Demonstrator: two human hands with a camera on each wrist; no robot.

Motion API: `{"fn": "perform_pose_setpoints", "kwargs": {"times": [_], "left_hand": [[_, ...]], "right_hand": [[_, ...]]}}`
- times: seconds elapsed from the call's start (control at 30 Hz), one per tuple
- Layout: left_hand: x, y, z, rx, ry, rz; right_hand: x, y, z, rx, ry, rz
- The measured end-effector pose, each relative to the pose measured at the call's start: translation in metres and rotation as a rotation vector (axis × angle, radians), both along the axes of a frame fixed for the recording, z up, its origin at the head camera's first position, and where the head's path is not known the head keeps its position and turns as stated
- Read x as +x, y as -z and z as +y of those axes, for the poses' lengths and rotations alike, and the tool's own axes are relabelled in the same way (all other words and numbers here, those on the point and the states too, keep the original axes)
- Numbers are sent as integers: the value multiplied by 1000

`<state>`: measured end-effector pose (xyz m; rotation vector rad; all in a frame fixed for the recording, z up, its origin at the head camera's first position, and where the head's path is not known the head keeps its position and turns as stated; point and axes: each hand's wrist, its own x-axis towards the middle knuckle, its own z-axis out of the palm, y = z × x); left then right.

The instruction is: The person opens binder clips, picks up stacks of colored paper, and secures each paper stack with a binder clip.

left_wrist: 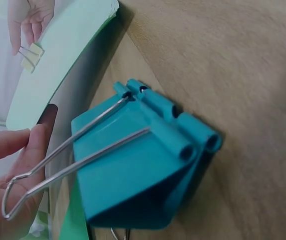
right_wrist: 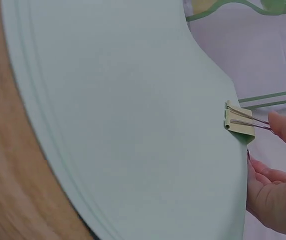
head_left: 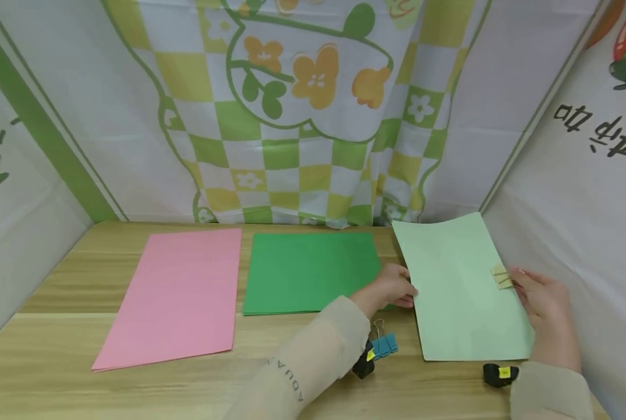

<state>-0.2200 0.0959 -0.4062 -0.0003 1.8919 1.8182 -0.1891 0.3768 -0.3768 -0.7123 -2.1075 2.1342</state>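
Observation:
Light green sheets of paper [head_left: 457, 291] stand slightly raised and bowed at the right of the table. At their left edge my left hand [head_left: 394, 286] pinches the paper between thumb and fingers. A pale yellow binder clip [head_left: 502, 277] sits on the right edge, its wire handles [right_wrist: 252, 121] pointing outward. My right hand [head_left: 546, 303] holds those handles, thumb [right_wrist: 285, 131] on top and the other fingers behind the paper. Close to the left wrist lies a blue binder clip [left_wrist: 128, 165], one wire handle [head_left: 378, 326] standing up.
Dark green sheets [head_left: 307, 271] lie in the middle, partly under the left hand. Pink sheets [head_left: 178, 297] lie at the left of the wooden table [head_left: 160, 391]. A patterned cloth [head_left: 302, 175] hangs along the back, and a white cloth wall [head_left: 596, 233] rises close beside the right hand.

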Motion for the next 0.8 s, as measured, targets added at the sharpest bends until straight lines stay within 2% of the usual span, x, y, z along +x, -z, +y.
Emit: {"fn": "perform_pose_setpoints", "kwargs": {"times": [0.23, 0.5, 0.8], "left_hand": [[-2, 4, 2, -26, -8, -16], [-1, 5, -3, -46, -1, -24], [-5, 4, -4, -79, -25, -50]], "right_hand": [[-4, 5, 3, -2, -47, -1], [-5, 8, 3, 47, -101, -7], [-12, 11, 7, -15, -83, -21]]}}
